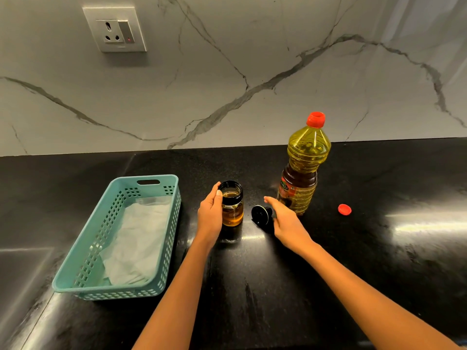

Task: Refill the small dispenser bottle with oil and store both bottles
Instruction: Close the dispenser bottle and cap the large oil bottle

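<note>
**Q:** Where does the small dispenser bottle (232, 205) stand, and which way does it point?

**A:** It stands upright near the middle of the black bench (278, 286). Its long axis is vertical and its wide mouth is open and faces up. The body is a clear cylinder with a black collar, and amber oil fills the lower part. The left hand (211, 210) grips its left side, fingers curled round the wall and thumb at the rim.

**Q:** And the right hand?

**A:** The right hand (283, 218) is at the black dispenser top (261, 215), which lies tipped on its side just right of the bottle. It cannot be told whether the fingers pinch the top or only touch it. The two hands are apart, with bottle and top between them.

**Q:** What surrounds them?

**A:** Behind the right hand stands the large oil bottle (303, 168), upright, of ribbed clear plastic with yellow oil, a label on the lower half and a red neck. A red cap (344, 209) lies apart to its right. To the left, a rectangular teal basket (161, 198) with perforated walls holds a crumpled white sheet (136, 238). The bench is glossy dark stone streaked with reflected light. The wall (227, 72) is pale marble with grey veins and bears a white socket (115, 29).
</note>
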Available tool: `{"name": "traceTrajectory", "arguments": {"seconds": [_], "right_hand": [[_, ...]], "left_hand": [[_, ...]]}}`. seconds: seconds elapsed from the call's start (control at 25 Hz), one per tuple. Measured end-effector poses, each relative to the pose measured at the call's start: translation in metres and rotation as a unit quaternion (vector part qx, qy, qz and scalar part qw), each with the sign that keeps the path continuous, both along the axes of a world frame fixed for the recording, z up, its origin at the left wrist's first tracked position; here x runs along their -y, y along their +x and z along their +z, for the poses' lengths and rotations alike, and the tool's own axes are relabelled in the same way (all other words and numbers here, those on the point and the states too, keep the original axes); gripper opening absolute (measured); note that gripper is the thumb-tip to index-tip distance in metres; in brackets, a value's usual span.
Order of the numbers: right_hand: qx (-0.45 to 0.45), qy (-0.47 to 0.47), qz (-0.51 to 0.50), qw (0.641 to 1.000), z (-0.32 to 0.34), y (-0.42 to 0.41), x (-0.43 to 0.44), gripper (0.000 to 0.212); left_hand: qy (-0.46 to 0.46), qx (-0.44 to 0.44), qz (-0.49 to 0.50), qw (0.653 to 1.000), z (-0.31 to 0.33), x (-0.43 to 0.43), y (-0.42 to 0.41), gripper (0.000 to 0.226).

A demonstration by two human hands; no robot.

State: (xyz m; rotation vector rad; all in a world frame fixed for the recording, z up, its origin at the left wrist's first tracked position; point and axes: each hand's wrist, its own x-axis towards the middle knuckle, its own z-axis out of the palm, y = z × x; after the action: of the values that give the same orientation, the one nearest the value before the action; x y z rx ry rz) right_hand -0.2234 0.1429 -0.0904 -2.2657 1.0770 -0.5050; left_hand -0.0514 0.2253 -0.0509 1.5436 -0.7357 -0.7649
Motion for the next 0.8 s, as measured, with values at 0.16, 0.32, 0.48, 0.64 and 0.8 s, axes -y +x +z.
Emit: {"name": "traceTrajectory", "arguments": {"seconds": [0.16, 0.32, 0.48, 0.64, 0.8], "right_hand": [[0.002, 0.038, 0.006, 0.999, -0.002, 0.005, 0.000, 0.058], [-0.011, 0.016, 0.003, 1.000, 0.003, 0.007, -0.002, 0.048], [0.049, -0.019, -0.027, 0.998, 0.029, 0.015, -0.008, 0.030], [0.131, -0.111, -0.038, 0.984, 0.069, 0.033, -0.001, 0.024], [0.121, -0.127, 0.020, 0.984, 0.102, 0.054, 0.009, 0.030]], "left_hand": [[-0.002, 0.003, 0.004, 1.000, -0.002, 0.001, 0.000, 0.040], [0.002, 0.011, 0.005, 1.000, -0.002, 0.000, 0.000, 0.040], [0.007, 0.005, 0.011, 1.000, -0.001, 0.000, 0.000, 0.040], [-0.001, -0.045, 0.013, 0.999, 0.000, -0.004, 0.000, 0.039], [-0.015, -0.064, -0.001, 0.998, 0.002, -0.006, -0.002, 0.040]]}}
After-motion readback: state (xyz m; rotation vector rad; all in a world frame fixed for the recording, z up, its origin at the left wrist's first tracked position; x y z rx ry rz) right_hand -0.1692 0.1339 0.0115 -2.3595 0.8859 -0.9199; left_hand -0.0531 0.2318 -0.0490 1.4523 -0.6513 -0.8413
